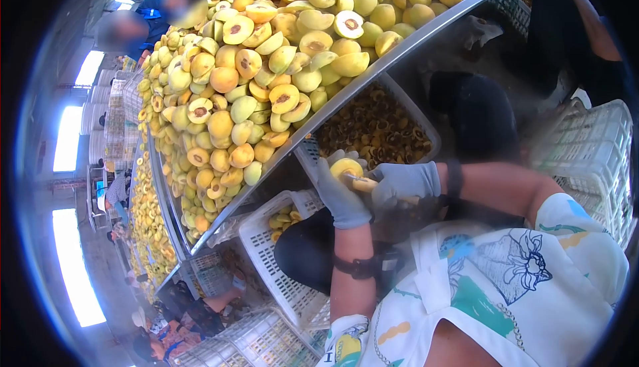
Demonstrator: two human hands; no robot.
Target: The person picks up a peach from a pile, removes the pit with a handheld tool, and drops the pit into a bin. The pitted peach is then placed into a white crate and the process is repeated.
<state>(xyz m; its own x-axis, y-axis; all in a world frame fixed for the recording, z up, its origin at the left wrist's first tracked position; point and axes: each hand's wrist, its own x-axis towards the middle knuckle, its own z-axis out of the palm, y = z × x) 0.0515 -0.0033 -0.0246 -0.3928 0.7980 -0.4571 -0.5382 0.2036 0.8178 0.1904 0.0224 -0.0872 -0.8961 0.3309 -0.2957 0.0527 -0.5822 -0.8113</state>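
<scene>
Grey-gloved, my left hand (338, 197) is closed around a yellow peach half (345, 166), its cut side turned toward me. My right hand (403, 184), gloved too, grips a small pitting tool (364, 184) with a pale yellowish handle. The tool's metal tip touches the middle of the peach half. Both hands are just above the near side of a crate of brown pits and scraps (379, 130). Left of my left hand stands a white crate (256, 234) with several yellow-green fruit pieces in it.
A metal-edged table (393, 60) heaped with halved peaches (286, 97) slants across in front. Stacked white crates (592, 147) stand at my right, and more crates (256, 344) are at lower left. Other people work around the tables; a co-worker's arm (596, 27) is at upper right.
</scene>
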